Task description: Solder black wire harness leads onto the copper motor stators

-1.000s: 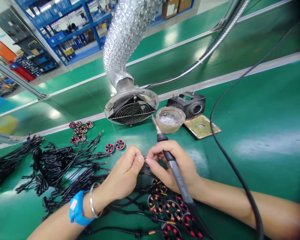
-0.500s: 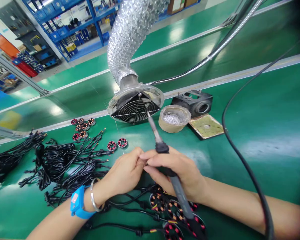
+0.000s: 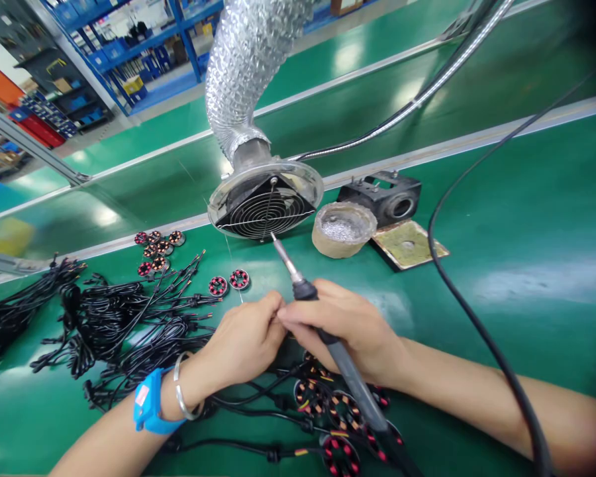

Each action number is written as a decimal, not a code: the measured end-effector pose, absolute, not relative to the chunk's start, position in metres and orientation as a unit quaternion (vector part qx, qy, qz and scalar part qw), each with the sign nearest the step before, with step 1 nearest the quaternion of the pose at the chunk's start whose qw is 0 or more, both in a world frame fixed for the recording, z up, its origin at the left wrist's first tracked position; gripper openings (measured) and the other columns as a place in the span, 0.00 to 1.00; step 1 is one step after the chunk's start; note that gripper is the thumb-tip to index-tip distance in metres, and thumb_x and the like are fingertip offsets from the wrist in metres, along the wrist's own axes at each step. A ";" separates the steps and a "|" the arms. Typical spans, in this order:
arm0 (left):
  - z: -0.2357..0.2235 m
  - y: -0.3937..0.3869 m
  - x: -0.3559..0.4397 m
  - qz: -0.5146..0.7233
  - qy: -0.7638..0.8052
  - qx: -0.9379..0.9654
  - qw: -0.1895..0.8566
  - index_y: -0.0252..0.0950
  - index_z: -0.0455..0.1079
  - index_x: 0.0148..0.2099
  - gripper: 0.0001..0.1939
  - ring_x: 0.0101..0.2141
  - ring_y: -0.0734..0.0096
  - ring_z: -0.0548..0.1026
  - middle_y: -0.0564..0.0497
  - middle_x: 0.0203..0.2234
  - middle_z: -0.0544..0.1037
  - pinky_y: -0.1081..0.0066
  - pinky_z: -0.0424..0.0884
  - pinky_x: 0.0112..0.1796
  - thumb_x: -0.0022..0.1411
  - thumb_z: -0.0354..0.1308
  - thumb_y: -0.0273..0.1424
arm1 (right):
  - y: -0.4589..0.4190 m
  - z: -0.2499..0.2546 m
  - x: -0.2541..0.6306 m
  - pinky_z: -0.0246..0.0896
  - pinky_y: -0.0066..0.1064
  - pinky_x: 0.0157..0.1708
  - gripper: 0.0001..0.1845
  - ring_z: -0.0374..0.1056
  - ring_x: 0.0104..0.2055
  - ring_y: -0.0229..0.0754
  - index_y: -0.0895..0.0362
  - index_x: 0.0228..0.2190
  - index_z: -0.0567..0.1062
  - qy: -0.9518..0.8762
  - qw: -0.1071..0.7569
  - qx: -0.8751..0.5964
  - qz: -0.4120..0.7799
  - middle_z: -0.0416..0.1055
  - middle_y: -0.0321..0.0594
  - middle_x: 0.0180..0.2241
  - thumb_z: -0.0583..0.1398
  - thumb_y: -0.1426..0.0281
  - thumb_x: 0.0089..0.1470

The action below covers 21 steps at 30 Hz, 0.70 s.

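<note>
My right hand [image 3: 350, 324] is closed round a soldering iron [image 3: 350, 368], whose metal tip points up and away toward the fan. My left hand [image 3: 246, 338], with a silver bangle and a blue wrist strap [image 3: 153, 401], is closed, its fingertips meeting those of my right hand. Whatever the left fingers pinch is hidden. Below the hands lie several motor stators [image 3: 345, 409] with copper and pink windings, some joined to black cables [image 3: 228, 447]. Two loose stators [image 3: 228, 283] sit just beyond my left hand.
A round fume fan [image 3: 265, 212] hangs from a silver duct [image 3: 243, 79]. To its right stand a tub of shiny metal bits [image 3: 342, 228], a black iron stand [image 3: 387, 195] and a sponge tray [image 3: 407, 245]. Bundles of black cables [image 3: 109, 318] and more stators [image 3: 159, 248] lie left.
The soldering iron's tip has swung left and a little lower, and my right fingers have closed in against my left. The whole view has shifted slightly.
</note>
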<state>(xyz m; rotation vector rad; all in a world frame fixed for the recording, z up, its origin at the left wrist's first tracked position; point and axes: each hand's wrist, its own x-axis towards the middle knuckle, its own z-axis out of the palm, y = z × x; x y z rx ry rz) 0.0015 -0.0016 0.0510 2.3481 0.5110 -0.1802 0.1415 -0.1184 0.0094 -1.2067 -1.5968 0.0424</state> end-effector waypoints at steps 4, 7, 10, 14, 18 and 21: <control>0.055 0.004 0.003 -0.052 0.215 0.904 0.365 0.37 0.63 0.34 0.12 0.28 0.71 0.67 0.55 0.26 0.71 0.71 0.59 0.30 0.69 0.47 0.36 | -0.116 0.010 0.150 0.64 0.30 0.30 0.14 0.66 0.31 0.39 0.53 0.43 0.70 -0.618 0.565 -0.547 0.020 0.74 0.36 0.32 0.60 0.79 0.57; 0.053 0.008 0.002 -0.057 0.220 0.876 0.426 0.37 0.63 0.33 0.12 0.27 0.73 0.66 0.56 0.25 0.70 0.73 0.59 0.30 0.68 0.48 0.37 | -0.115 0.008 0.152 0.65 0.30 0.31 0.15 0.67 0.31 0.39 0.52 0.45 0.72 -0.615 0.570 -0.544 0.031 0.75 0.36 0.33 0.61 0.78 0.57; 0.049 0.010 0.000 -0.061 0.223 0.828 0.511 0.36 0.62 0.34 0.11 0.26 0.75 0.66 0.56 0.24 0.70 0.74 0.60 0.29 0.67 0.49 0.37 | -0.115 0.006 0.152 0.62 0.29 0.27 0.15 0.64 0.28 0.37 0.53 0.44 0.73 -0.625 0.563 -0.541 0.015 0.74 0.36 0.31 0.61 0.79 0.57; 0.045 0.011 0.001 -0.065 0.242 0.763 0.596 0.35 0.62 0.34 0.12 0.23 0.78 0.62 0.57 0.22 0.68 0.76 0.58 0.26 0.66 0.50 0.38 | -0.116 0.001 0.152 0.59 0.30 0.25 0.14 0.61 0.25 0.37 0.54 0.44 0.74 -0.647 0.549 -0.529 -0.010 0.71 0.35 0.24 0.60 0.80 0.58; 0.042 0.011 0.002 -0.081 0.267 0.718 0.638 0.36 0.61 0.32 0.13 0.19 0.80 0.56 0.59 0.18 0.65 0.77 0.52 0.22 0.65 0.51 0.40 | -0.114 -0.004 0.154 0.58 0.30 0.26 0.13 0.60 0.24 0.37 0.58 0.44 0.74 -0.668 0.539 -0.513 -0.030 0.69 0.35 0.22 0.59 0.81 0.58; 0.038 0.010 0.003 -0.064 0.290 0.712 0.636 0.35 0.62 0.31 0.12 0.19 0.80 0.56 0.59 0.17 0.65 0.76 0.52 0.22 0.63 0.51 0.38 | -0.114 -0.001 0.155 0.59 0.30 0.26 0.13 0.60 0.25 0.37 0.58 0.44 0.74 -0.666 0.529 -0.525 -0.036 0.70 0.35 0.23 0.59 0.81 0.58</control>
